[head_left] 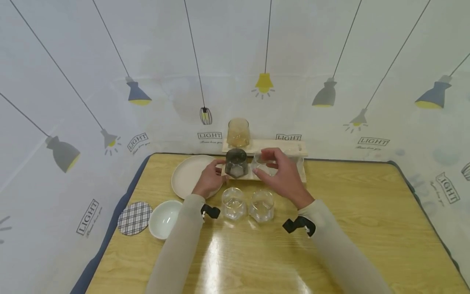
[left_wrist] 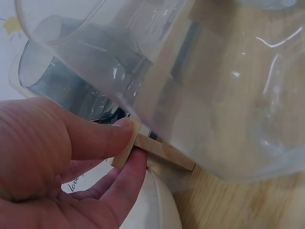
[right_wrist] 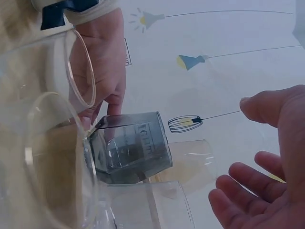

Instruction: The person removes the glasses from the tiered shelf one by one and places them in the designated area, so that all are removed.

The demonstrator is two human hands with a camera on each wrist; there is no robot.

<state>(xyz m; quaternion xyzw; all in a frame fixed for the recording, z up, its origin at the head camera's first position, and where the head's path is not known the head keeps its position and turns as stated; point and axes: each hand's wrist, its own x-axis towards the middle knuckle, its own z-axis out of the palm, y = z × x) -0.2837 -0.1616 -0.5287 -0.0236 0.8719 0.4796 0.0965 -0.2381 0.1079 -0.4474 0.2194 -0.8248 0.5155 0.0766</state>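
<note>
Clear glasses (head_left: pixel 262 206) front the rack (left_wrist: pixel 164 153), left grip (head_left: pixel 209 179) pinching its end.

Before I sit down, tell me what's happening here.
A person's left hand pinches one end of a wooden rack. The right hand, thumb and fingers apart, is close to a clear glass on it. A dark glass and an amber glass also stand there; two more clear glasses stand on the table.

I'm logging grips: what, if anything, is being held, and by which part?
The left hand pinches the wooden rack by its left end. The right hand holds nothing; its fingers are open near a clear glass.
</note>
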